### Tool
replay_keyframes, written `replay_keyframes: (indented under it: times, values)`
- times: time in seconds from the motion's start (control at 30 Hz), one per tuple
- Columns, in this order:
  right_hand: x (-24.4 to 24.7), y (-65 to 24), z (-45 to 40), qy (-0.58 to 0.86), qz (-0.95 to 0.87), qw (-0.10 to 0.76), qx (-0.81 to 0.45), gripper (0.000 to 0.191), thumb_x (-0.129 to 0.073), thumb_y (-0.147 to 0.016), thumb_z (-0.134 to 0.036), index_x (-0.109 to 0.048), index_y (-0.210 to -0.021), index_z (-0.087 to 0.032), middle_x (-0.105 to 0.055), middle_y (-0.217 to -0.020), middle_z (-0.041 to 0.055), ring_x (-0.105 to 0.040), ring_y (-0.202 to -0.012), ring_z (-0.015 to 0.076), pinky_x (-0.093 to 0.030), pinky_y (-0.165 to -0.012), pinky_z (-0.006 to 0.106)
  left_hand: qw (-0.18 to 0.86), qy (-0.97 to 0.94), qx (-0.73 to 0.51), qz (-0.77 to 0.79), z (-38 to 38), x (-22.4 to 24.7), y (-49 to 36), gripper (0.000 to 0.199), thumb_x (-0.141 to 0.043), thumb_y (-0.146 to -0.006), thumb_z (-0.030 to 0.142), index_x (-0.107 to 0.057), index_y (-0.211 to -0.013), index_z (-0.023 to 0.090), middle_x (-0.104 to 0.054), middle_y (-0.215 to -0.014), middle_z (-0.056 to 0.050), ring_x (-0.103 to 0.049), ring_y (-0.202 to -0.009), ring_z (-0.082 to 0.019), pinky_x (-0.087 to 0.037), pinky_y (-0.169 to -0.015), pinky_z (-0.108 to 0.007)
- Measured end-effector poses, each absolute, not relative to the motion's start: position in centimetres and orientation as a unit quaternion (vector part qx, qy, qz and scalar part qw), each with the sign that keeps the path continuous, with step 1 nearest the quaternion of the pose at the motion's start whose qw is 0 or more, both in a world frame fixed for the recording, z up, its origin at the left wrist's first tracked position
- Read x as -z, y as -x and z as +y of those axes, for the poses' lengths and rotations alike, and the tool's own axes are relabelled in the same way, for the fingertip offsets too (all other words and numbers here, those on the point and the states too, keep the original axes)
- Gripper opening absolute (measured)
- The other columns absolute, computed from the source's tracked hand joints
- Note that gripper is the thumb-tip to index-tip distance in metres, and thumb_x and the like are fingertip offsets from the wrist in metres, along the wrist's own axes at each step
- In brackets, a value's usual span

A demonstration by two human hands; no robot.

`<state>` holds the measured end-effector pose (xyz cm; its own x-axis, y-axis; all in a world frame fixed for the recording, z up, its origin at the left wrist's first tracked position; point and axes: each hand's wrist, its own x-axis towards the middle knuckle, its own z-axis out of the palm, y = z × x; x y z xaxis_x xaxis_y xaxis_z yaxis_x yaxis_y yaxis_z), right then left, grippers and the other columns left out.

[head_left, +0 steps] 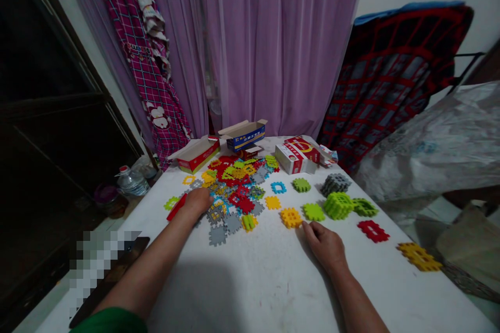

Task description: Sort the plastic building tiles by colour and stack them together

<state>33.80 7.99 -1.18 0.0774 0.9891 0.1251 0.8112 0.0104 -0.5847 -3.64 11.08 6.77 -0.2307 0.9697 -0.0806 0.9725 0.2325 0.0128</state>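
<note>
Loose plastic interlocking building pieces (230,179) in red, yellow, green, grey and blue lie in a pile on the white table. My left hand (199,199) reaches down at the pile's left edge; its fingertips are hidden, so its grip does not show. A long red object (176,207) lies beside that wrist. Farther right, my right hand (324,244) is closed, thumb and forefinger pinched at the edge of a yellow window-shaped piece (291,217). Flat green piece (313,212) and a green stack (338,205) sit just beyond it.
Open cardboard boxes, one red (199,156), one blue (245,138), stand at the back, with a red-and-white box (295,158) to their right. A grey stack (336,183), a red piece (373,231) and a dark-yellow stack (419,256) line the right side. A dark tablet-like object (125,265) lies front left.
</note>
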Motion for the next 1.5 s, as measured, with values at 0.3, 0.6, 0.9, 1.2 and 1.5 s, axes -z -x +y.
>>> replay_keyframes:
  times: [0.3, 0.6, 0.9, 1.2, 1.5]
  values:
    - [1.5, -33.9, 8.1, 0.675, -0.661, 0.278, -0.173, 0.049, -0.035, -0.083, -0.060, -0.057, -0.061, -0.023, -0.063, -0.059, 0.0042, -0.058, -0.061, 0.0182, -0.031, -0.056, 0.026, 0.092, -0.597, -0.152, 0.782, 10.3, -9.1, 4.3, 0.031, -0.048, -0.089, 0.021, -0.069, -0.110, 0.020, -0.072, -0.109, -0.010, -0.063, -0.110, -0.025, -0.045, -0.097, -0.035]
    - [1.7, -33.9, 8.2, 0.683, -0.657, 0.272, -0.165, 0.049, -0.034, -0.083, -0.061, -0.055, -0.061, -0.023, -0.063, -0.060, 0.0044, -0.057, -0.061, 0.0186, -0.030, -0.056, 0.027, 0.309, -0.506, -0.391, 0.704, 13.0, -7.0, 2.2, 0.042, -0.059, -0.081, 0.016, -0.062, -0.123, 0.018, -0.060, -0.074, 0.004, -0.056, -0.056, -0.008, -0.053, -0.058, -0.021]
    - [2.1, -33.9, 8.3, 0.681, -0.655, 0.285, -0.162, 0.048, -0.036, -0.083, -0.061, -0.055, -0.060, -0.023, -0.060, -0.057, 0.0033, -0.056, -0.059, 0.0178, -0.028, -0.055, 0.027, 0.452, -0.429, -0.453, 0.638, 14.0, -5.9, 0.7, 0.043, -0.071, -0.077, 0.018, -0.062, -0.119, 0.020, -0.058, -0.073, 0.004, -0.059, -0.059, -0.005, -0.055, -0.059, -0.016]
    - [1.4, -33.7, 8.1, 0.680, -0.647, 0.296, -0.177, 0.048, -0.036, -0.082, -0.061, -0.052, -0.058, -0.023, -0.055, -0.053, 0.0017, -0.050, -0.054, 0.0159, -0.028, -0.055, 0.026, 0.458, -0.492, -0.378, 0.637, 15.3, -3.9, -5.6, 0.043, -0.071, -0.081, 0.029, -0.061, -0.122, 0.019, -0.067, -0.087, -0.002, -0.065, -0.068, -0.009, -0.057, -0.063, -0.020]
    - [0.9, -33.4, 8.0, 0.681, -0.646, 0.296, -0.180, 0.048, -0.034, -0.082, -0.060, -0.050, -0.056, -0.023, -0.052, -0.051, 0.0017, -0.049, -0.053, 0.0151, -0.026, -0.054, 0.026, 0.263, -0.649, -0.292, 0.652, 11.5, -5.2, -7.2, 0.022, -0.068, -0.080, 0.026, -0.073, -0.100, 0.019, -0.065, -0.121, -0.010, -0.054, -0.121, -0.027, -0.040, -0.109, -0.043]
